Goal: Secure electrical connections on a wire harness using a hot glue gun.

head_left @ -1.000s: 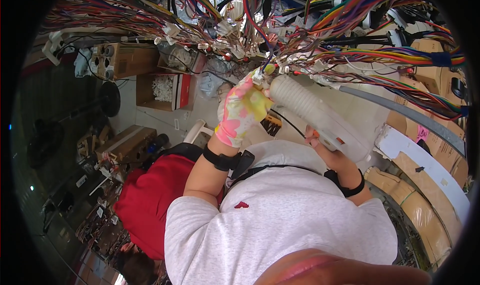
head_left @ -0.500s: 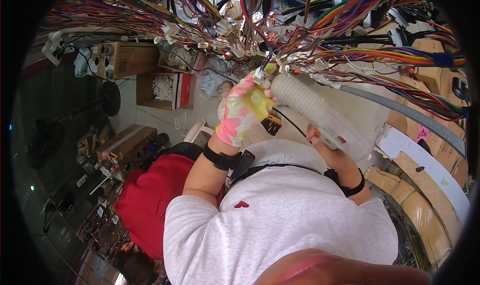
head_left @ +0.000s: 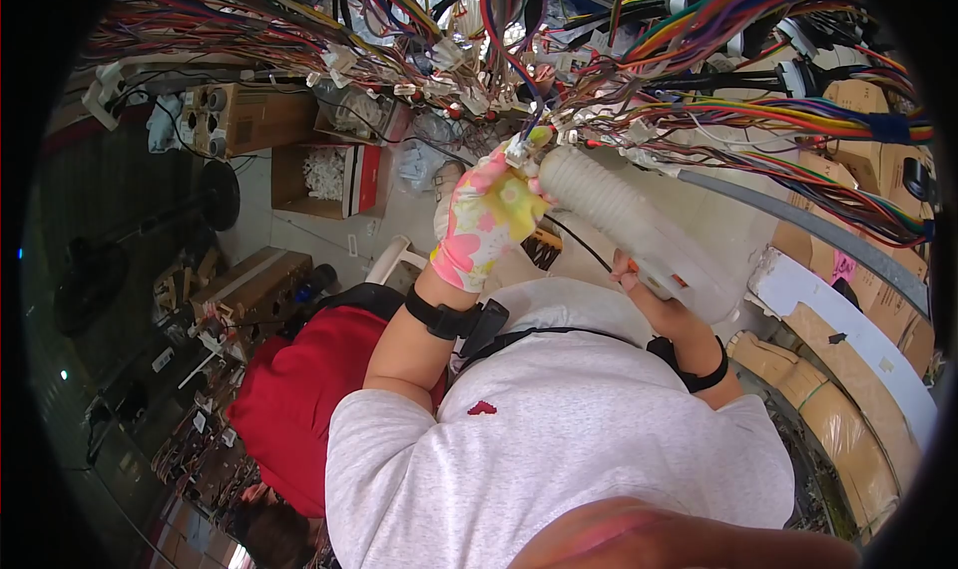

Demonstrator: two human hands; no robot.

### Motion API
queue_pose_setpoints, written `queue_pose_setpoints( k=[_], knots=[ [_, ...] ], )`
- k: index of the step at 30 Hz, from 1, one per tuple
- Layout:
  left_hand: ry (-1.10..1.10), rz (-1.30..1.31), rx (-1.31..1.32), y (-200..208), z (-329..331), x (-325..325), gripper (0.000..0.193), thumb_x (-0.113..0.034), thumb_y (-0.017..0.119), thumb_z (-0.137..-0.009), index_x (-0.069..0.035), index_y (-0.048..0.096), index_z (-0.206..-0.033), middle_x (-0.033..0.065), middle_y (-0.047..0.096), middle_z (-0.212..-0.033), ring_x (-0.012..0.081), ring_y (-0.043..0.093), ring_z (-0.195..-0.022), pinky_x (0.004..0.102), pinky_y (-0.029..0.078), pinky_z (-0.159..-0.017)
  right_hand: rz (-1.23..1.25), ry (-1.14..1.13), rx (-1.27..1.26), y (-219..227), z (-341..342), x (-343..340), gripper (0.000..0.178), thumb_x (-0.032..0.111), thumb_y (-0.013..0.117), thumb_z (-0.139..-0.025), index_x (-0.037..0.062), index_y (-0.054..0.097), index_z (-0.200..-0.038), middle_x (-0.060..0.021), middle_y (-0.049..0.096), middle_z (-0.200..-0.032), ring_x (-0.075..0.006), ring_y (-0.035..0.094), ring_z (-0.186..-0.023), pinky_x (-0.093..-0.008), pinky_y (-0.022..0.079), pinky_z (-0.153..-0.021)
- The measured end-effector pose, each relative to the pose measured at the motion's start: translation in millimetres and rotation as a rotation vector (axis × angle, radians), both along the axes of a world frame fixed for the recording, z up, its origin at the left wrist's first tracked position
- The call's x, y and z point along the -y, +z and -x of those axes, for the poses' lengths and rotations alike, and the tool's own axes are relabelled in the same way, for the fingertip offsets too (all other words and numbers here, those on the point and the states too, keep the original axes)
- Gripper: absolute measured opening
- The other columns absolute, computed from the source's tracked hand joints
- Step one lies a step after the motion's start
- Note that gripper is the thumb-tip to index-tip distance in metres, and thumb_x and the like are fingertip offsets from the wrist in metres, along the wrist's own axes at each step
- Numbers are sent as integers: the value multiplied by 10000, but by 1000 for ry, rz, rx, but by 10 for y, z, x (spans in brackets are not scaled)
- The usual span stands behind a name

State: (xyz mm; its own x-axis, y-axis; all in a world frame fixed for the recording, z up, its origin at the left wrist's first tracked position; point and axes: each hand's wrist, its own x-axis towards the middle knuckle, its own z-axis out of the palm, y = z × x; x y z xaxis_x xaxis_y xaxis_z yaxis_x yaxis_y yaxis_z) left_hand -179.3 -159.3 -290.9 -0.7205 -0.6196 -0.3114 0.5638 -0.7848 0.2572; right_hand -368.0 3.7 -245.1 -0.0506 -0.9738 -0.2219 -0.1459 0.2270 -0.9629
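My left hand [head_left: 489, 215], in a pink, yellow and white floral glove, is raised to the hanging wires. Its fingers are closed around a white plastic connector [head_left: 519, 152] with wires running up from it. A pale yellow-green fingertip shows beside the connector. My bare right hand [head_left: 644, 287] grips a pale, translucent bottle-shaped tool [head_left: 654, 235] from below. This tool has a ribbed front end, an orange switch-like part on its side and a black cord. Its ribbed end points up and left, close to my gloved fingers. My right palm is mostly hidden behind it.
Thick bundles of coloured wires [head_left: 738, 120] with white connectors spread across the top. A grey curved bar [head_left: 813, 220] lies on the right, near cardboard boxes [head_left: 858, 100]. On the left are an open box of white parts [head_left: 309, 180], a fan [head_left: 215, 198] and a person in red [head_left: 309, 389].
Hardly anything differs. The bottle-shaped tool and both hands stay almost in place, with only a slight shift at the left fingertips.
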Motion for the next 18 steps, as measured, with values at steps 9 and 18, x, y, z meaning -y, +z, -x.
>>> queue_pose_setpoints(
  k=[9,18],
  knots=[
    [9,-32,35,92,32,-7,537,-304,557,-902,3,470,-1333,62,591,-1028,183,557,-872,368,469,-845,29,-30,-21,5,-31,-22,143,16,568,-867,12,566,-1009,-56,548,-838,-154,537,-811,-299,471,-740],
    [-31,13,-126,-107,-39,-12,535,-301,542,-912,10,461,-1339,74,592,-1051,209,571,-976,381,466,-884,121,141,-245,-162,80,-136,315,-4,555,-866,3,518,-1178,-57,552,-878,-154,536,-833,-301,479,-751]
  ],
)
